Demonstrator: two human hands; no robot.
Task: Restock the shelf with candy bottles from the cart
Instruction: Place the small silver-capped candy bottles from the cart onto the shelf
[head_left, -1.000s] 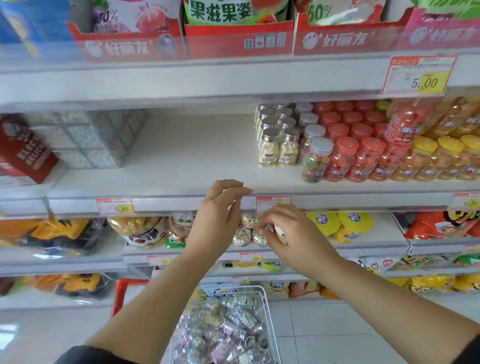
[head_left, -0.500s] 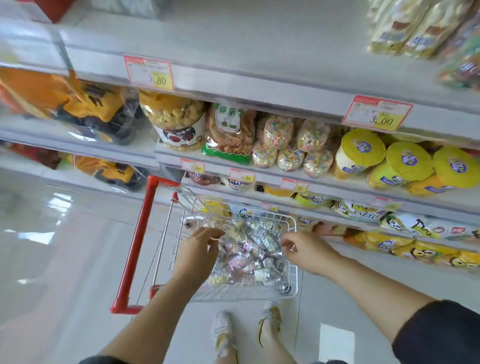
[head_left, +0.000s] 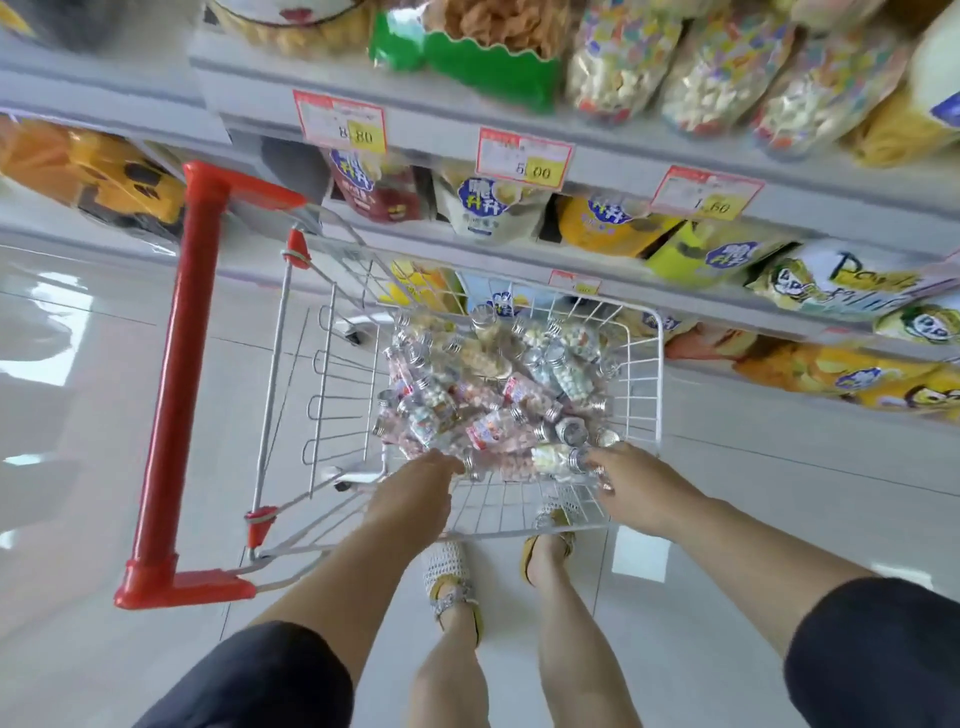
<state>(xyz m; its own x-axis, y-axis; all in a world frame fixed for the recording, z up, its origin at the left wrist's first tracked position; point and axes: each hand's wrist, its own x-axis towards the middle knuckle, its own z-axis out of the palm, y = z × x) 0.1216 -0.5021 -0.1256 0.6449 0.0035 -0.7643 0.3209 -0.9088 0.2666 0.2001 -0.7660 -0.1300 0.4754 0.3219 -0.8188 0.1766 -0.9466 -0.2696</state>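
Note:
Several small clear candy bottles (head_left: 493, 400) with silver caps lie heaped in the white wire basket of the cart (head_left: 647, 395). My left hand (head_left: 415, 501) reaches over the near rim, and its fingertips touch bottles at the near edge of the heap. My right hand (head_left: 636, 486) is at the near right corner, fingers curled at the cap end of a lying candy bottle (head_left: 550, 460). The shelf with the bottle rows is out of view.
The cart's red handle (head_left: 182, 374) stands to the left. Shelves (head_left: 613, 156) with snack bags and price tags run across the top and right, close behind the cart. My feet are on the pale tiled floor (head_left: 67, 441) under the basket's near rim.
The view has swung down from the bottle shelf to the cart. Both hands dropped from the shelf edge into the basket and now reach the heap.

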